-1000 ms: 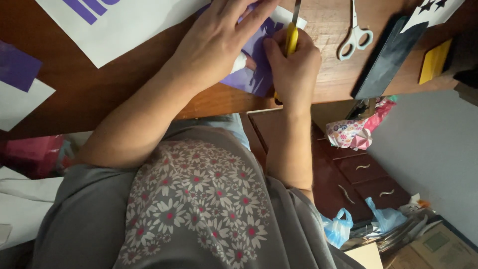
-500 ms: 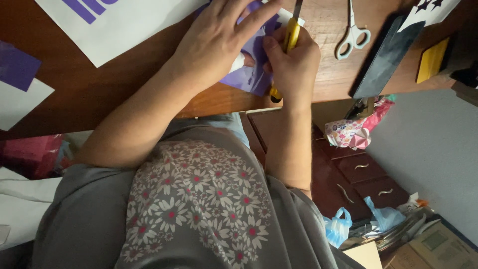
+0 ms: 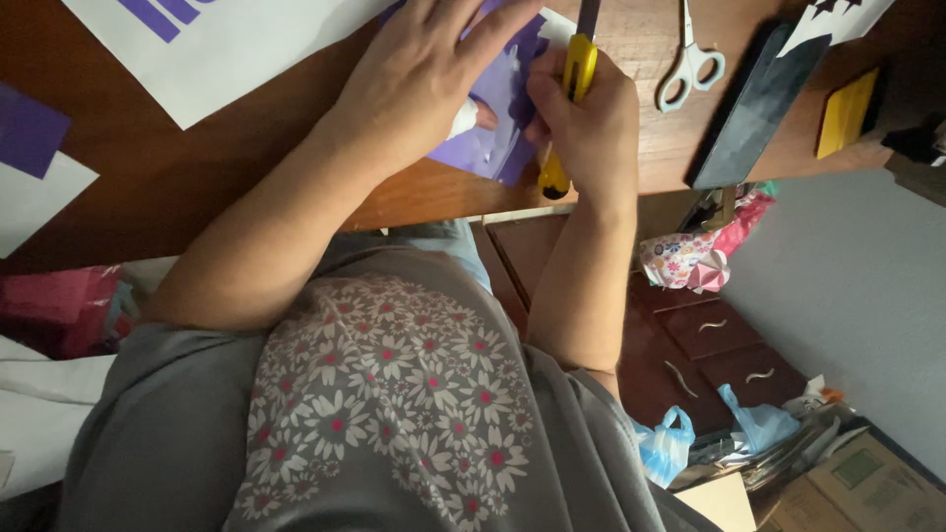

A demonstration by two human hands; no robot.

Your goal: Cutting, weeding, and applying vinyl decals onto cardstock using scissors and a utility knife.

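Little has shifted since the earlier frames: the right hand (image 3: 589, 123) has kept its fist around the yellow utility knife (image 3: 570, 108), only drawing a touch nearer the surface's front edge, and the left hand (image 3: 424, 74) has stayed pressed down where it was. That left hand lies flat and spread, fingers splayed over the purple paper (image 3: 493, 118), gripping nothing but pinning the sheet against the wooden surface (image 3: 246, 167). The right hand is closed tight on the knife, whose butt end pokes out below the fist close to the edge while the blade end points away towards the top of the view; the tip itself is out of sight, so I cannot tell exactly where it meets the paper. The purple paper sits between the two hands, partly hidden under the left palm, its near corner close to the front edge. A large white sheet (image 3: 246, 49) with purple shapes lies to the left, scissors (image 3: 690, 59) to the right, then a dark flat board (image 3: 754, 99) and a small yellow scraper (image 3: 845, 113). The risk I would judge greatest is the blade running close beside the left fingertips: a slip or a sudden give in the paper could carry it into them. The sheet could also creep under uneven pressure and tear, and the blade could score the bare wood beneath.
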